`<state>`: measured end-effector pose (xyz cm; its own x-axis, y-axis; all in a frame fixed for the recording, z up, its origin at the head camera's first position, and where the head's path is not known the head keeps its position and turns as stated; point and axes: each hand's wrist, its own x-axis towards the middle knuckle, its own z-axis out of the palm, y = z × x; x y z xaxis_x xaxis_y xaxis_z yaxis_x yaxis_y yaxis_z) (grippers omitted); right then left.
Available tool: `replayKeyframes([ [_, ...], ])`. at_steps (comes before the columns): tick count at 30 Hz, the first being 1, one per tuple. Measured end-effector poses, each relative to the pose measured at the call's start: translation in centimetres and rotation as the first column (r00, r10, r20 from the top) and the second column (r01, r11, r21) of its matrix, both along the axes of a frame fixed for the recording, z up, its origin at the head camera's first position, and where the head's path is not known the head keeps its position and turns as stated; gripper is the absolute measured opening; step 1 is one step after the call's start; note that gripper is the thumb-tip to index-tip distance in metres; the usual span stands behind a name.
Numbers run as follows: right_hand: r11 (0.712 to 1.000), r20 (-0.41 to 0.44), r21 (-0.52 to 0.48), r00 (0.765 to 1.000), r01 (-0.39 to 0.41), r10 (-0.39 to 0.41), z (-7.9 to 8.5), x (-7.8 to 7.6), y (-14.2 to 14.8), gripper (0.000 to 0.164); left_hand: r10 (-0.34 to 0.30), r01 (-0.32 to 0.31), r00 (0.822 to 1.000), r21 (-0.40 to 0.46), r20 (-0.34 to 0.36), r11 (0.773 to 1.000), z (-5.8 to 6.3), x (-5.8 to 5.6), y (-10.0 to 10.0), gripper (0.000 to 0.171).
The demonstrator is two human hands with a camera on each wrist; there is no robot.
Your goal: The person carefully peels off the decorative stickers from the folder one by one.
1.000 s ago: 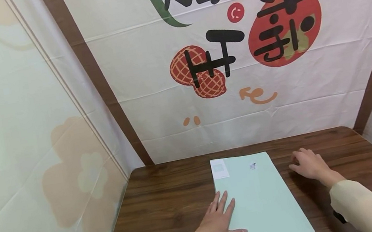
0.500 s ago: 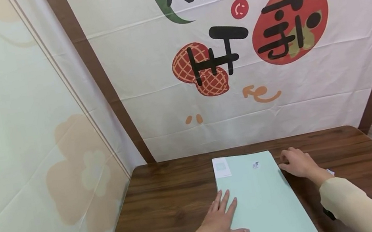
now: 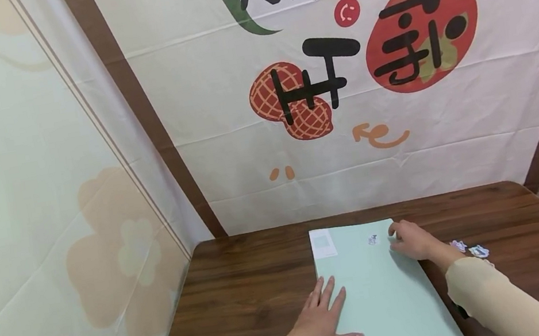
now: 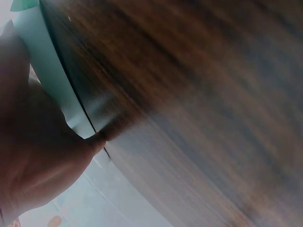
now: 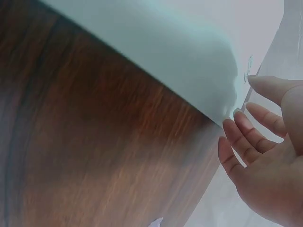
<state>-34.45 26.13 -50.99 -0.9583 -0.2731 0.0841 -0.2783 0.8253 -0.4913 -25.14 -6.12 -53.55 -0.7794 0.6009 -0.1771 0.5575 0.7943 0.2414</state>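
Observation:
A pale green folder lies flat on the table, with a white label in its far left corner and a small printed sticker near its far edge. My left hand rests spread over the folder's left edge. Above the far right corner hovers my right hand, fingers loosely bent. In the right wrist view, the thumb and fingers of that right hand stand apart near the folder's corner, and nothing shows between them. Whether a fingertip touches the folder is unclear.
Several small shiny stickers lie on the wooden table to the right of the folder, partly behind the right forearm. A printed white cloth hangs behind the table's far edge, and another hangs at the left.
My right hand has moved left from the bare table to the folder's far right corner, bringing the stickers at the right into sight. The left hand stays on the folder.

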Motion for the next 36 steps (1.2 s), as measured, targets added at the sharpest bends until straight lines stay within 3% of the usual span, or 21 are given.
replayKeyframes([
  [6, 0.999, 0.000, 0.001, 0.999, 0.042, -0.042, -0.1, -0.4, -0.9, 0.035, 0.019, -0.019, 1.000, -0.023, 0.002, 1.000, 0.7, -0.1, 0.2, 0.097],
  [13, 0.997, 0.009, 0.007, 0.997, 0.082, -0.082, 0.0, -1.1, -1.8, 0.038, 0.011, -0.011, 1.000, -0.007, -0.009, 1.000, 0.5, -0.4, 0.2, 0.098],
  [18, 0.996, 0.039, -0.001, 0.995, 0.090, -0.090, -0.2, -1.3, -2.1, 0.037, -0.003, 0.003, 1.000, -0.002, 0.016, 1.000, 0.4, -0.5, 0.2, 0.098],
  [24, 0.996, 0.035, -0.037, 0.996, 0.081, -0.080, -0.5, -1.7, -2.6, 0.036, 0.008, -0.008, 1.000, -0.020, -0.004, 1.000, 0.0, -0.6, 0.1, 0.098],
  [36, 0.992, 0.116, -0.016, 0.986, 0.124, -0.121, -0.9, -2.2, -3.3, 0.032, -0.013, 0.012, 1.000, -0.022, -0.028, 1.000, 0.0, -0.3, 0.1, 0.097],
])
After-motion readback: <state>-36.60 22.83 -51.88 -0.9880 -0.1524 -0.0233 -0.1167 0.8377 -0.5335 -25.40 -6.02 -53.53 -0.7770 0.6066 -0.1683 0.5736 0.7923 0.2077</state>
